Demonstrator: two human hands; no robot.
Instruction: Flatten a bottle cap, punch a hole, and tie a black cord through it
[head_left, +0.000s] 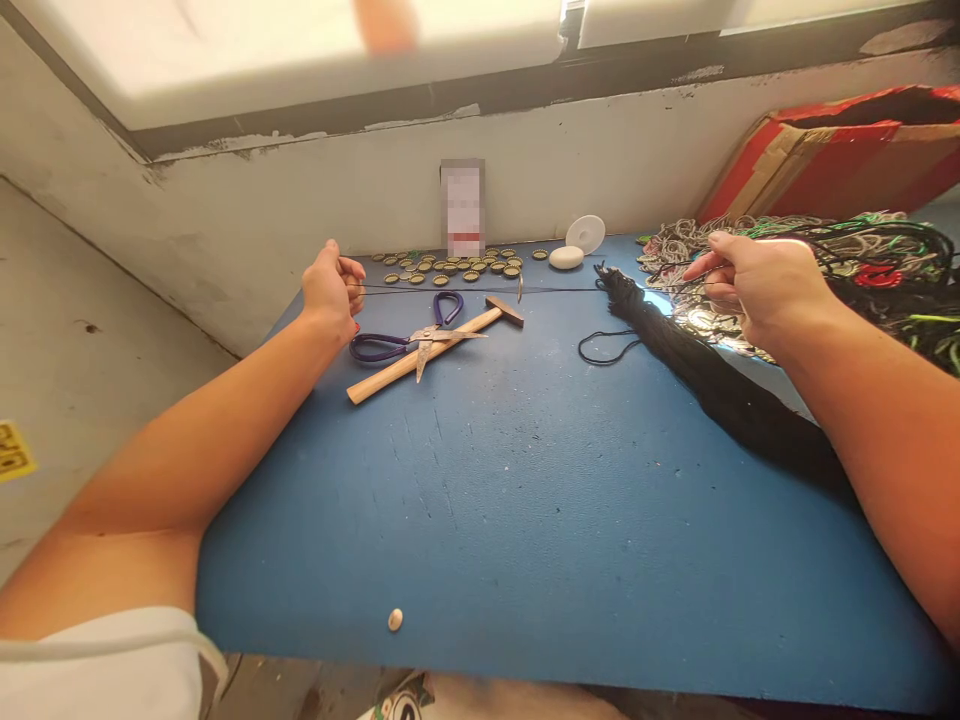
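My left hand (331,290) is curled around one end of a thin black cord (450,291), and my right hand (765,285) pinches the other end. The cord runs straight from grip to grip, its long axis side to side. A small disc (520,289), seen nearly edge-on, hangs on it about midway, neither hand clearly nearer. The black thread bundle (724,385) lies just left of my right grip; scissors (424,338) and a hammer (442,350) lie to the right of my left. The yellow label (13,452), left of both grips, has marks I can't read; the upright card (465,205) beyond them is blurred.
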